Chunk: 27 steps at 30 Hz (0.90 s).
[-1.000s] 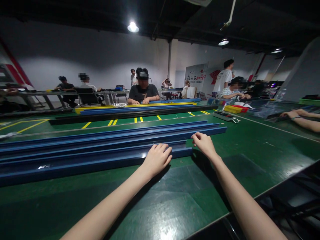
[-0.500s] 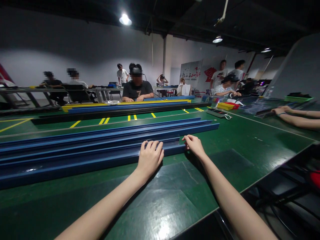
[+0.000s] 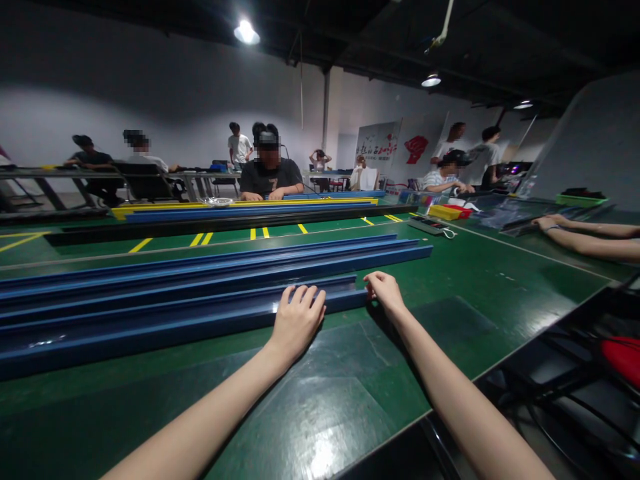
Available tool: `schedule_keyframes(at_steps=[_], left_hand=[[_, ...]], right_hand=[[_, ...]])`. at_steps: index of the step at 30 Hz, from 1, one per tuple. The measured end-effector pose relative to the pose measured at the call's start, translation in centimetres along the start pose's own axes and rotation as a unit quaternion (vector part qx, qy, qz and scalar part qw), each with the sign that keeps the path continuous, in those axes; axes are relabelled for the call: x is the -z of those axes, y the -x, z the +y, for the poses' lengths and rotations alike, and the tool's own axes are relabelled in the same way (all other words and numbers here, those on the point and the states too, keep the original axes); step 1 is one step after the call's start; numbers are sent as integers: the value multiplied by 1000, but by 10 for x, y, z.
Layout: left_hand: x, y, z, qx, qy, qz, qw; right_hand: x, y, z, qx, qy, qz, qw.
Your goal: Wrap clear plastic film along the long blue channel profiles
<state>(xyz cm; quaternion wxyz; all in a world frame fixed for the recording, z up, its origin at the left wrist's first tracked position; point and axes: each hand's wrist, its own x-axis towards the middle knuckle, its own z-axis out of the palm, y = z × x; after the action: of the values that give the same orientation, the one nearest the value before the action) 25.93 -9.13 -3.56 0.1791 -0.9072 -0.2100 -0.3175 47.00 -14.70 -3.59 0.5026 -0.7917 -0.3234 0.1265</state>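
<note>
A long blue channel (image 3: pixel 200 319) lies nearest me on the green table (image 3: pixel 505 293), running in from the left edge. My left hand (image 3: pixel 299 319) rests over its near wall close to the right end, fingers bent over the edge into the channel. At the channel's right end is my right hand (image 3: pixel 385 292), its thumb and fingertips pinched together at the corner; what they hold, if anything, is too small to make out. Just behind lies a second blue channel (image 3: pixel 350 257), longer to the right.
Farther back lie a black strip (image 3: pixel 200 225) and yellow rails (image 3: pixel 120 212). A yellow tray (image 3: pixel 444 212) and a dark device (image 3: pixel 431 225) sit at the back right. A person (image 3: pixel 270 175) sits opposite; another person's hands (image 3: pixel 550 221) rest at the right. A red stool (image 3: pixel 623 357) stands beyond the table edge.
The whole view has shifted slightly, so the scene sits a little farther left. Both hands keep nearly the same places on the near channel.
</note>
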Motion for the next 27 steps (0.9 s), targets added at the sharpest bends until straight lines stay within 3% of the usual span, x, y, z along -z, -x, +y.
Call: schedule_keyframes(at_steps=[10, 27], left_hand=[[1, 1, 1, -27, -23, -8, 999], [2, 0, 2, -7, -34, -39, 999]], right_hand=[[0, -4, 2, -5, -8, -26, 1000], [-3, -12, 3, 45, -41, -93, 994]])
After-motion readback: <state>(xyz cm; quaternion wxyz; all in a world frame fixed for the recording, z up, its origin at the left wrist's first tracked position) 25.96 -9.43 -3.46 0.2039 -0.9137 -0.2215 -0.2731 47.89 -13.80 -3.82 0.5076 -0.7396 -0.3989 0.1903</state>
